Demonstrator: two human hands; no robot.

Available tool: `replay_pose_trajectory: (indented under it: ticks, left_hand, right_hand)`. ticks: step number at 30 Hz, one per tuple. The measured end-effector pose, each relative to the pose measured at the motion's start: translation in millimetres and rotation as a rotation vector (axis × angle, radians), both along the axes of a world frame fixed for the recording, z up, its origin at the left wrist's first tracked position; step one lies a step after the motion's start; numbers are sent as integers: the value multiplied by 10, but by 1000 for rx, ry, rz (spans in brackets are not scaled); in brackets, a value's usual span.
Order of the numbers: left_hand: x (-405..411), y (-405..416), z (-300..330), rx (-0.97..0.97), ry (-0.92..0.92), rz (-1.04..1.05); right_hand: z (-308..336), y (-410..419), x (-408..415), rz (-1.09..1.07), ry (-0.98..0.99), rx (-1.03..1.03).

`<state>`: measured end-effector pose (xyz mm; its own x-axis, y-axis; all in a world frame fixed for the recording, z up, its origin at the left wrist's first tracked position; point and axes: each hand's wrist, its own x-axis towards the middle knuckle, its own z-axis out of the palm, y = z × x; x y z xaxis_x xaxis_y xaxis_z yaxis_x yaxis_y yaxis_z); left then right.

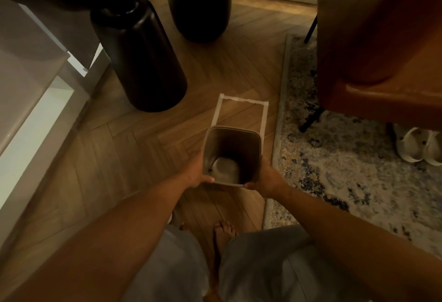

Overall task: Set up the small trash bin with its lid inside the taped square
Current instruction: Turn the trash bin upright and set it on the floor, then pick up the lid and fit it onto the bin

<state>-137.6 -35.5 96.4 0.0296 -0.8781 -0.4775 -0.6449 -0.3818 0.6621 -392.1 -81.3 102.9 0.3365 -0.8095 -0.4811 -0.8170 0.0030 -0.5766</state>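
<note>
A small grey trash bin (231, 144) with a squarish open top is held above the wooden floor, between both hands. My left hand (198, 173) grips its left side and near rim. My right hand (267, 177) grips its right side and near rim. Inside the bin, at the bottom, lies a pale rounded object (226, 170); I cannot tell whether it is the lid. The taped square (241, 100) of white tape is on the floor just beyond the bin, and the bin hides its near edge.
Two thick black table legs (141, 62) stand left of and behind the square. A patterned rug (334, 163) lies to the right, with a brown leather chair (382, 50) and pale shoes (418, 148) on it. White furniture (35, 101) runs along the left. My bare feet (223, 232) are below.
</note>
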Motion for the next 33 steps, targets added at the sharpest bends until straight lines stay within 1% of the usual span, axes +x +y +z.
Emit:
replay_pose_trajectory:
  ticks: [5, 15, 18, 20, 25, 27, 30, 32, 33]
  left_hand:
    - [13, 34, 19, 10, -26, -8]
    - [37, 52, -1, 23, -34, -34]
    - [41, 29, 67, 12, 36, -17]
    - [44, 1, 143, 27, 75, 47]
    - [271, 24, 323, 63, 34, 243]
    - [735, 299, 369, 82, 17, 381]
    - [848, 389, 363, 79, 2, 416]
    - [1269, 673, 282, 100, 7, 541]
    - [1290, 702, 253, 95, 14, 550]
  right_hand:
    - [35, 43, 14, 38, 21, -16]
    - [92, 56, 20, 33, 89, 18]
    - [102, 55, 33, -15, 107, 35]
    - [166, 42, 58, -34, 122, -24]
    - [382, 57, 301, 58, 47, -141]
    - [406, 131, 811, 181, -5, -152]
    - [471, 155, 928, 183, -82, -134]
    - [404, 258, 1400, 295, -126, -97]
    - [421, 261, 1421, 299, -138, -101]
